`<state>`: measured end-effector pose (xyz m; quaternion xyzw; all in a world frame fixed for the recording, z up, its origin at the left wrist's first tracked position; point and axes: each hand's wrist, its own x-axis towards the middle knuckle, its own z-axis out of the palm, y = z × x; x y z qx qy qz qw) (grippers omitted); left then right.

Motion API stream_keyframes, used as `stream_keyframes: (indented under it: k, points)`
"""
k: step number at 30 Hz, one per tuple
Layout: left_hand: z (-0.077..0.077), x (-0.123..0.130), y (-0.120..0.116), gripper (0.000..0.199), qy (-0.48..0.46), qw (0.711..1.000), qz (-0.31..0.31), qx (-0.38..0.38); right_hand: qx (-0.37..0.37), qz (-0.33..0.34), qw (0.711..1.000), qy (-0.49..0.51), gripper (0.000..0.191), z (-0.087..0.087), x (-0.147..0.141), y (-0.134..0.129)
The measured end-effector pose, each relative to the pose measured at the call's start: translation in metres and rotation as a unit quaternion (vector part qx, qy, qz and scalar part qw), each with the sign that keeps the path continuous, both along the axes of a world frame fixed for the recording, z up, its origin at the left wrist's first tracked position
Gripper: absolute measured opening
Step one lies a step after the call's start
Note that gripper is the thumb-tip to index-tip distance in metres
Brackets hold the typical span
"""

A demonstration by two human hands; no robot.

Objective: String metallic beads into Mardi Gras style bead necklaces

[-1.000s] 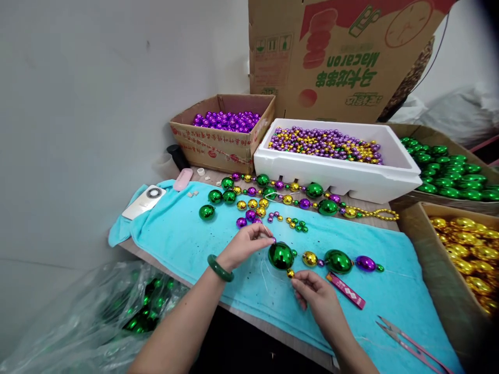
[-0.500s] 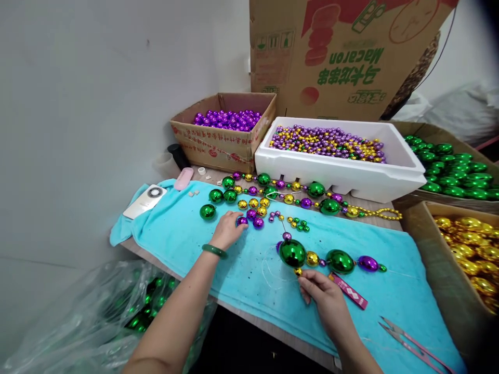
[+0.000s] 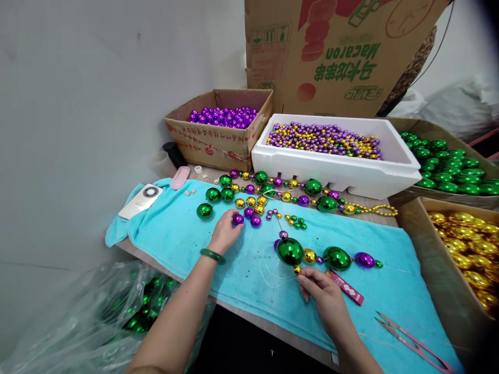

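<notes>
My left hand (image 3: 227, 231) has its fingertips closed around a purple bead (image 3: 237, 219), beside other purple beads (image 3: 255, 221) and gold beads (image 3: 251, 201) on the blue towel (image 3: 249, 270). Between thumb and fingers, my right hand (image 3: 317, 291) pinches a small gold bead (image 3: 297, 269). That bead touches a strand with a large green bead (image 3: 289, 251), a gold one, another green one (image 3: 337, 258) and a purple one (image 3: 364, 259). A needle stands up from a small purple bead (image 3: 283, 235). Clear thread loops lie left of my right hand.
Behind are a carton of purple beads (image 3: 218, 148), a white foam box (image 3: 335, 174) and finished-looking strands (image 3: 326, 203). Scissors (image 3: 413, 343) and a pink packet (image 3: 346, 288) lie at right, a phone-like white object (image 3: 140, 201) at left. Cartons hold green and gold beads at right.
The whole view has shifted slightly, moving the objects a little left and up in the picture. Both hands keep nearly the same pose and the same beads.
</notes>
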<state>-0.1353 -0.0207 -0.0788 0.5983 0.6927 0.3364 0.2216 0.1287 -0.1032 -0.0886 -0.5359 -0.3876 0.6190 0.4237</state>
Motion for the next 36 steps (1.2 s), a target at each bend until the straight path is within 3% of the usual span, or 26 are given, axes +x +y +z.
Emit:
stream_keyframes:
  k: [5,11,16,21,25,30,33,36]
  points:
    - [-0.003,0.001,0.0,0.034,0.072,0.997,-0.023,0.0,0.004,0.005,1.0,-0.005,0.034,0.0,0.0,-0.001]
    - [-0.001,0.005,-0.001,0.035,0.089,0.996,-0.017,0.015,-0.001,0.008,1.0,-0.016,0.035,0.003,0.001,-0.002]
    - [-0.003,0.007,-0.004,0.047,0.159,0.987,-0.039,0.0,0.0,0.002,1.0,-0.017,0.037,0.004,0.001,-0.002]
    - [0.01,0.019,0.007,0.036,0.195,0.978,-0.048,0.055,0.008,-0.003,1.0,-0.01,0.035,0.004,0.003,-0.002]
    - [0.022,0.016,0.037,0.032,0.16,0.986,-0.021,0.04,0.009,-0.009,1.0,-0.01,0.035,0.008,0.004,-0.001]
    - [0.017,0.002,0.07,0.026,0.106,0.994,-0.013,-0.001,0.006,-0.008,1.0,-0.014,0.036,0.009,0.005,0.0]
    - [0.014,0.0,0.073,0.027,0.055,0.998,-0.009,-0.012,0.001,-0.008,1.0,-0.014,0.036,0.007,0.005,0.0]
    - [0.021,0.005,0.064,0.031,-0.013,1.0,0.002,-0.004,0.003,-0.006,1.0,-0.011,0.036,0.006,0.005,0.0]
